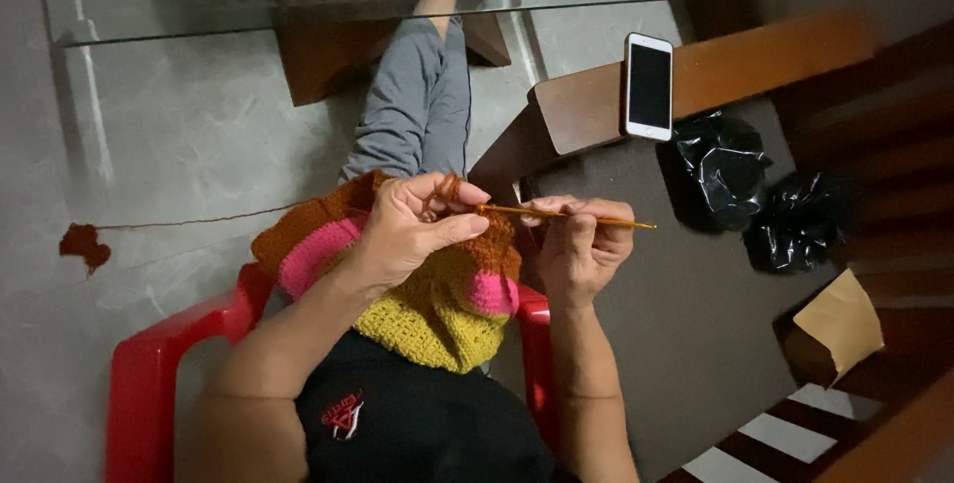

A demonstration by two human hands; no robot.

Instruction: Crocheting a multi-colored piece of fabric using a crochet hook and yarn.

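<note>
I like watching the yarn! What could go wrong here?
The rust yarn strand trails across the floor to a small yarn clump; a foot might snag it. The white phone leans on a wooden edge and could slip. The left hand crowds the crochet hook, so a loop might drop.

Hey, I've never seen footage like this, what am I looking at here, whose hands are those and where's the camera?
This is one picture from a camera worn on a person's head, looking down at their own lap and hands. There is no machine. The person sits in a red plastic chair. The left hand pinches brown yarn and the edge of a crocheted piece striped yellow, pink and brown. The right hand holds an orange crochet hook pointed into the work. A yarn strand runs across the grey floor to a small brown clump. A white phone rests on a wooden ledge, with two black plastic bags nearby.
</note>
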